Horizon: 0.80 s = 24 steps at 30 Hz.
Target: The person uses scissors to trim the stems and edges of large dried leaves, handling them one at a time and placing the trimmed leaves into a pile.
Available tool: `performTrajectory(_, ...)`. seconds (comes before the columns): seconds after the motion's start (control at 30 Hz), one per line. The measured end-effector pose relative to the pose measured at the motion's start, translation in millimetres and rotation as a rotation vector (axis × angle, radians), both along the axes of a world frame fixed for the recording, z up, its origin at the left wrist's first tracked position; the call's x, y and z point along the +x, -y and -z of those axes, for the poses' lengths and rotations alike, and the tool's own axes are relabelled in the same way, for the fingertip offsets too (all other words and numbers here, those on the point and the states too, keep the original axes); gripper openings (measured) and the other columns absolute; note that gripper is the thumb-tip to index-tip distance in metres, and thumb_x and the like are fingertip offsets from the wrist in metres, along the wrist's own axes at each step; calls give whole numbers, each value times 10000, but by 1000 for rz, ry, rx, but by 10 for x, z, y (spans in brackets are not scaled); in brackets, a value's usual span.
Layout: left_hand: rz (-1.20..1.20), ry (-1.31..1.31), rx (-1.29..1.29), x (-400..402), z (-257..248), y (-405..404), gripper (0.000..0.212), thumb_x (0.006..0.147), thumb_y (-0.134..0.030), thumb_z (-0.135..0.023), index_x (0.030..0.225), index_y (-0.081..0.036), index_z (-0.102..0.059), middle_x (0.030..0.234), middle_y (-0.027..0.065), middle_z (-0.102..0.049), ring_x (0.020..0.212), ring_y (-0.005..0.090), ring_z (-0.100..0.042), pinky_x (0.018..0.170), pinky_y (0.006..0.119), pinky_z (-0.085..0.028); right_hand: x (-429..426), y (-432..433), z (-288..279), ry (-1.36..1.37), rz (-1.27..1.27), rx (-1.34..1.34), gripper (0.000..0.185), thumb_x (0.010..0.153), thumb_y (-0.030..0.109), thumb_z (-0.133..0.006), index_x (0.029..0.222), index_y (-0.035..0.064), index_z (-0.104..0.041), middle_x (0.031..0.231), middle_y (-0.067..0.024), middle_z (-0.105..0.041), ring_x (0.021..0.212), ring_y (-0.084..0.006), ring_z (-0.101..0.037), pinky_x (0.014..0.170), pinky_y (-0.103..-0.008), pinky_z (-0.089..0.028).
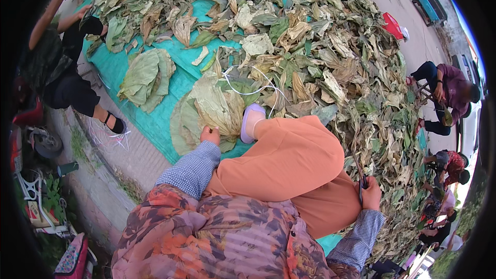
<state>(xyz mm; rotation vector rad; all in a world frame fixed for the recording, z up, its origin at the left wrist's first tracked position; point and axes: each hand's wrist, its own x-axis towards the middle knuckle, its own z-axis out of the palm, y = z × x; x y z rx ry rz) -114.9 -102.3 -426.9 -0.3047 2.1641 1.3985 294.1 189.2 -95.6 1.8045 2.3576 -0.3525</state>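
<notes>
A round stack of dried lotus leaves (pixel 217 104) lies on the green tarpaulin (pixel 151 128) beside my shoe. My left hand (pixel 210 135) is at its near edge, fingers curled with the thumb up. Whether they pinch a leaf or a stem is unclear. Out to the right, next to my bent knee, my right hand (pixel 371 193) grips a dark-handled tool (pixel 362 188), apparently scissors. A thin brown stalk (pixel 357 162) rises near its tip. A smaller leaf stack (pixel 147 77) sits farther left on the tarpaulin.
A broad heap of loose dried leaves (pixel 310 58) spreads ahead and to the right. White twine (pixel 248 93) loops over the leaves by my lilac shoe (pixel 252 120). One person (pixel 77 81) sits at left; several others sit along the right. Plastic strips (pixel 104 135) litter the pavement.
</notes>
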Motion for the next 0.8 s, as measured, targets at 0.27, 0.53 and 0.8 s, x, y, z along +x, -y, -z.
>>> performTrajectory(0.27, -2, 263, 101, 230, -330, -198, 95, 902, -79, -616, 950, -6, -577, 778, 100, -636, 632, 166, -616, 529, 309, -541, -7, -40, 27, -24, 20, -36, 388, 710, 330, -788, 806, 36, -554, 722, -151, -604, 687, -324, -595, 656, -405, -468)
performTrajectory(0.53, -248, 572, 83, 115, 67, -339, 195, 958, -85, -530, 1113, 29, -499, 1027, 187, -647, 868, 269, -685, 603, 370, -595, -12, -16, 14, -3, 18, -38, 388, 707, 330, -794, 801, 43, -550, 730, -131, -606, 685, -307, -589, 659, -397, -468)
performTrajectory(0.8, -237, 799, 176, 30, 158, -548, 315, 997, -147, -389, 1214, 72, -458, 1170, 208, -620, 1051, 305, -642, 794, 395, -589, -114, -26, -22, 41, 5, -32, 377, 699, 324, -799, 790, 49, -558, 725, -116, -611, 687, -296, -597, 649, -397, -473)
